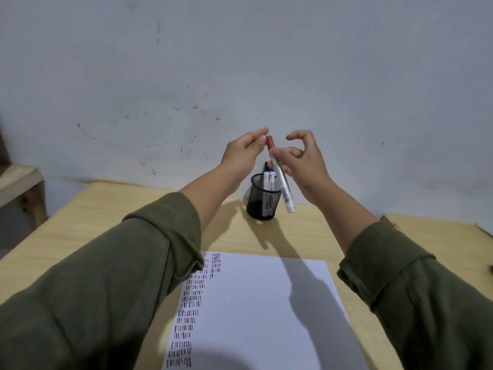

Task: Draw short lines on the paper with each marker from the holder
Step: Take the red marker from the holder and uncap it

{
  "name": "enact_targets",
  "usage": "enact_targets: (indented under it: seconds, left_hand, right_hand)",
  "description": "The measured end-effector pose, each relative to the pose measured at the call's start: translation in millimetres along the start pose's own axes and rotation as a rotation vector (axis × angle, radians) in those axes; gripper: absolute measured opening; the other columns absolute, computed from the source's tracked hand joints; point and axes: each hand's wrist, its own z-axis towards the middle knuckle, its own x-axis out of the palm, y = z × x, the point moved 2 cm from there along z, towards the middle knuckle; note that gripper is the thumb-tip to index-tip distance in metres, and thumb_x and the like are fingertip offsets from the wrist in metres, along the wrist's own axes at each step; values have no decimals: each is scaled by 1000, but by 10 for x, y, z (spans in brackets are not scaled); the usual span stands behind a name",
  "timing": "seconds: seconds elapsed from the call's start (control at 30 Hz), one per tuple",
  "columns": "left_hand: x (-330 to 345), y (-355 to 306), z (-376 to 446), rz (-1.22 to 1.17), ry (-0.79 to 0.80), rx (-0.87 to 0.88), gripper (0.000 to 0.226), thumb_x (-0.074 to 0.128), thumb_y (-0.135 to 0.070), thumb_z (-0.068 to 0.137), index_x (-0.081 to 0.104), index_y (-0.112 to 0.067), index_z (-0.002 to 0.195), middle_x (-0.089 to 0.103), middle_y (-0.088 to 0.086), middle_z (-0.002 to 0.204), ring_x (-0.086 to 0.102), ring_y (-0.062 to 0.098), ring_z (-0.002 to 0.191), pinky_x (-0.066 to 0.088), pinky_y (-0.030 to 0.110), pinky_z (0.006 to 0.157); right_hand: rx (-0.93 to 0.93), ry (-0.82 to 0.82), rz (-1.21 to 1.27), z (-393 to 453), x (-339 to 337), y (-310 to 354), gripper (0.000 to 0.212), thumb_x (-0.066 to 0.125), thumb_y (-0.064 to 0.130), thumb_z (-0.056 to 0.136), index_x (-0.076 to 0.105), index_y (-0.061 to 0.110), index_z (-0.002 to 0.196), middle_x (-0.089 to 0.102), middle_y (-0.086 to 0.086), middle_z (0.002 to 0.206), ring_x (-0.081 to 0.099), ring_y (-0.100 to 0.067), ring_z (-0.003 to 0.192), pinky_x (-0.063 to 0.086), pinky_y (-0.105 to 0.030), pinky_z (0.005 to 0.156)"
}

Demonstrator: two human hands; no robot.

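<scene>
Mid-frame, the right hand (301,158) grips a white-barrelled marker with a red cap (280,174), above the black mesh holder (262,200). The left hand (244,153) pinches the cap; its fingertips are hard to make out. The left sleeve (106,276) hides the upper left corner of the white lined paper (256,316).

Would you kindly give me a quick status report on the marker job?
Right hand holds red-capped marker above holder; left hand at its cap. Two markers still in holder. Paper part-filled with lines. Nothing in the way.
</scene>
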Motion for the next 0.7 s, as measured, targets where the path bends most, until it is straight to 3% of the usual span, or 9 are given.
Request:
enact_targets:
  seconds: [0.1,0.2,0.33,0.47,0.6,0.7]
  left_hand:
    - [-14,-84,-263,-4,61,-26,32,51,-20,96,59,-17,127,65,-5,111,57,5,103,42,17,82]
    - [-67,-84,-461,-70,-2,-78,24,59,-24,92,66,-18,113,67,-7,99,58,9,104,36,25,92]
    - [-135,-102,-664,-238,-150,-192,9,66,-32,85,65,-24,82,65,-11,83,57,10,97,39,26,81]
    - [-149,-122,-820,-246,-282,-234,28,72,-43,78,62,-18,82,60,-9,75,56,7,84,40,33,102]
    - [-105,-195,-980,-268,-361,-243,41,73,-50,73,62,-15,90,65,-1,85,61,23,95,44,42,103]
    - [-75,-247,-1067,-292,-394,-238,45,75,-52,70,63,-14,91,69,8,98,57,32,121,44,43,103]
  right_hand:
    - [83,98,83,-278,44,40,24,63,8,88,44,17,101,68,-7,75,68,-17,62,55,-35,75]
    - [164,150,205,-521,58,137,8,51,9,95,53,11,102,66,-18,90,69,-19,66,57,-26,66]
    - [281,230,416,-808,24,196,28,45,24,97,57,6,115,67,-21,94,70,-20,70,58,-24,66]
    - [246,300,530,-1014,11,212,59,66,48,77,59,6,118,70,-18,95,70,-22,79,58,-28,73]
    - [191,309,642,-1152,91,204,75,84,48,53,64,8,113,71,-16,96,70,-23,83,58,-30,77]
    - [167,210,771,-1217,135,222,67,86,43,51,69,11,107,70,-15,92,70,-23,83,58,-30,78]
